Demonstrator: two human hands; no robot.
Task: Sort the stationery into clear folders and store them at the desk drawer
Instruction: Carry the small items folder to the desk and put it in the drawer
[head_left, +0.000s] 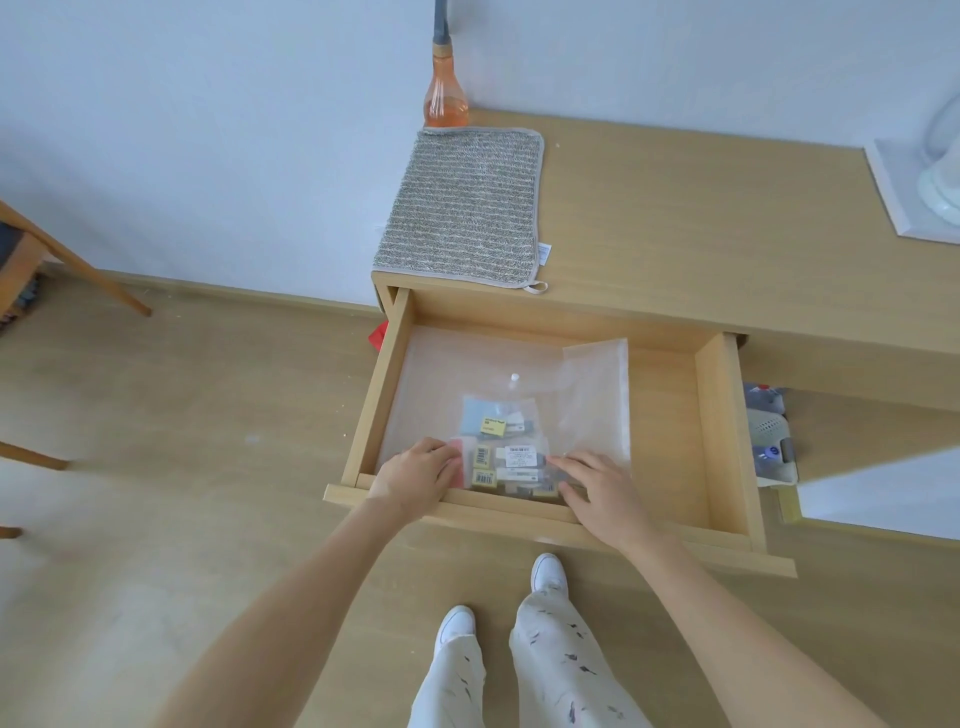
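Folder (498, 410) — clear, snap-buttoned, holding small labelled stationery packets (511, 462) — is lying flat in the open desk drawer (719, 415), toward its left side and front edge. Left hand (421, 475) is resting on the folder's near left corner, fingers loosely bent; right hand (597, 493) is pressing flat, fingers spread, beside the packets. Striped cloth (462, 205) is lying at the desk's (701, 234) left edge — orange bottle (445, 98) standing behind it.

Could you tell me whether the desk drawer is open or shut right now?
Open: the drawer is pulled out, with the clear folder lying inside.
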